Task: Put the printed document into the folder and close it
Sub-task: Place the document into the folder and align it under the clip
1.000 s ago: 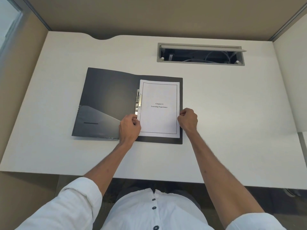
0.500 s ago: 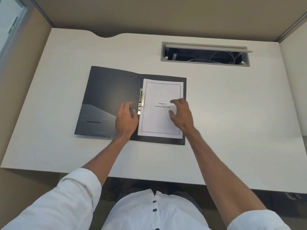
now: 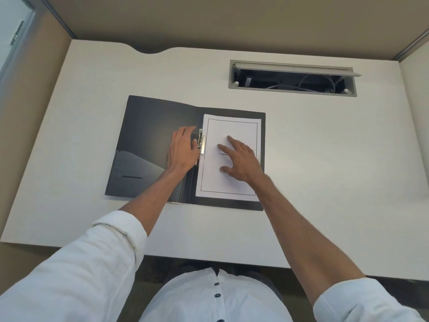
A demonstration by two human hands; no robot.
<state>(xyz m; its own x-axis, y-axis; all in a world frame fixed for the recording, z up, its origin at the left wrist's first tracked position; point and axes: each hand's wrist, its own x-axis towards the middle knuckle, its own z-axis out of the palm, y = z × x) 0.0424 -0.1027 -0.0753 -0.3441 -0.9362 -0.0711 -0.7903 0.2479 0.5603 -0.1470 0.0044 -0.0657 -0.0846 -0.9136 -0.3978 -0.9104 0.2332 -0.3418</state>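
A black folder point(image 3: 148, 126) lies open flat on the white desk point(image 3: 325, 159). The printed document point(image 3: 234, 180), a white stack with a framed title page, rests on the folder's right half. A metal clip point(image 3: 201, 145) runs along the spine at the paper's left edge. My left hand point(image 3: 182, 149) lies on the left cover with its fingertips touching the clip. My right hand point(image 3: 241, 159) presses flat on the middle of the page, fingers spread, covering part of the title. Neither hand holds anything.
An open cable tray point(image 3: 292, 77) with wires is set into the desk at the back right. Beige partition walls point(image 3: 30, 101) close the desk in at the left, back and right. The desk's front edge point(image 3: 209, 256) is close to my body.
Both hands moved up from the folder's lower edge. The right hand went onto the page and spread flat; the left hand slid up to the metal clip.
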